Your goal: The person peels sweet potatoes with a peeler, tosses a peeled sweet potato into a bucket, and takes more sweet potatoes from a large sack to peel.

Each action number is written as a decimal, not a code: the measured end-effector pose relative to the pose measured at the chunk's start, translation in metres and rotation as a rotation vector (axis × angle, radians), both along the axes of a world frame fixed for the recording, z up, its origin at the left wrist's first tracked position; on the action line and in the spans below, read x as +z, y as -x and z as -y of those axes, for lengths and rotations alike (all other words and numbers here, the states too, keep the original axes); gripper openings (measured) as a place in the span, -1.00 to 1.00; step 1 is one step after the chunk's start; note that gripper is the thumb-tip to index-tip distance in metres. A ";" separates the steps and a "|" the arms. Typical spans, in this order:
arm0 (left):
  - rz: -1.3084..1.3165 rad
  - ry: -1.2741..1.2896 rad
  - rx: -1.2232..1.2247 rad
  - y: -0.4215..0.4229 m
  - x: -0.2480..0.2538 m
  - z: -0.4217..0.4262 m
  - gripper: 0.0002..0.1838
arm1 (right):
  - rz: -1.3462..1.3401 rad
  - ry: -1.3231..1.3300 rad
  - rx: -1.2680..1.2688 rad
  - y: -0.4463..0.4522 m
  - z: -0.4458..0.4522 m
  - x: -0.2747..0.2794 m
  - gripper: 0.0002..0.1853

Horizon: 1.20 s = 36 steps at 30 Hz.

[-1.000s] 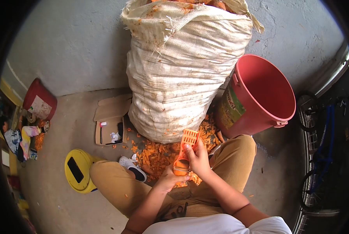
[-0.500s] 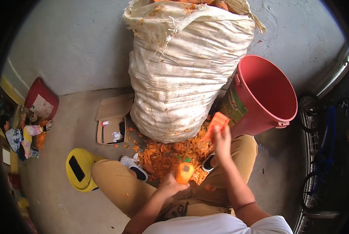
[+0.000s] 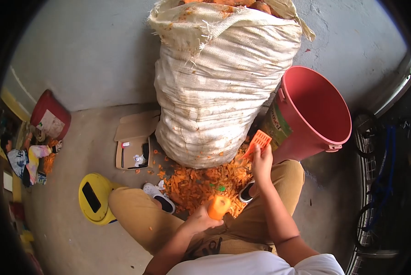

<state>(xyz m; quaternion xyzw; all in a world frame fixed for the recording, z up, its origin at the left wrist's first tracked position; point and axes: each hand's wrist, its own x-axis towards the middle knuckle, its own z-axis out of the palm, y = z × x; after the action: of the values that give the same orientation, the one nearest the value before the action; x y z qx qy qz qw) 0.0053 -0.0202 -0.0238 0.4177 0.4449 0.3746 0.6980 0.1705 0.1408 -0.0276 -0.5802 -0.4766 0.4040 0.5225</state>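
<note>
My left hand (image 3: 202, 218) is wrapped round a peeled orange carrot (image 3: 219, 207), its blunt end facing up, above my lap. Off to the right and higher, my right hand (image 3: 262, 164) grips an orange plastic peeler (image 3: 260, 140) with a slotted upper part. The carrot and the peeler are apart. Beneath and between my hands, a heap of orange peelings (image 3: 191, 185) with a small green piece covers the floor between my shoes. A large white woven sack (image 3: 214, 91) stands behind the heap, with orange-brown roots showing at its top.
A big red bucket (image 3: 302, 105) stands right of the sack. Left of it lies an open cardboard box (image 3: 131, 153). A yellow bin with a phone-like black object on top (image 3: 88, 199) is by my left knee. Another person (image 3: 19, 158) is at the far left, near a red bucket (image 3: 54, 112).
My right hand has moved the peeler up and right, away from the carrot. My left hand still holds the carrot, which has turned to show its end.
</note>
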 end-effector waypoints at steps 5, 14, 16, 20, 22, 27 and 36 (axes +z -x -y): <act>0.206 0.183 -0.021 0.005 -0.003 -0.013 -0.65 | -0.036 -0.113 0.586 0.029 0.055 0.033 -0.73; 0.194 0.130 -0.026 0.004 0.012 -0.008 -0.73 | -0.053 -0.038 -0.123 0.002 -0.006 -0.036 -0.87; 0.189 0.163 0.055 0.004 0.006 -0.010 -0.69 | -0.125 -0.010 -0.016 0.011 0.012 -0.004 -0.88; 0.120 0.176 0.136 -0.007 0.001 -0.013 -0.59 | 0.078 -0.151 0.223 0.043 0.068 0.024 -0.81; 0.080 0.164 0.168 -0.011 0.001 -0.014 -0.58 | 0.132 -0.162 0.197 0.051 0.078 0.029 -0.80; 0.009 0.152 0.238 -0.012 -0.006 -0.017 -0.55 | 0.136 0.045 0.157 0.051 0.057 0.002 -0.78; -0.136 0.065 0.159 -0.003 -0.011 -0.009 -0.47 | 0.442 -0.255 -0.181 0.026 0.012 -0.052 -0.74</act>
<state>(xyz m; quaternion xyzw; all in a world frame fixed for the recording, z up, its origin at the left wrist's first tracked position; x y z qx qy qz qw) 0.0080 -0.0115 -0.0344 0.3827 0.5349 0.3850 0.6475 0.1441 0.1289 -0.0800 -0.6240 -0.5722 0.1558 0.5089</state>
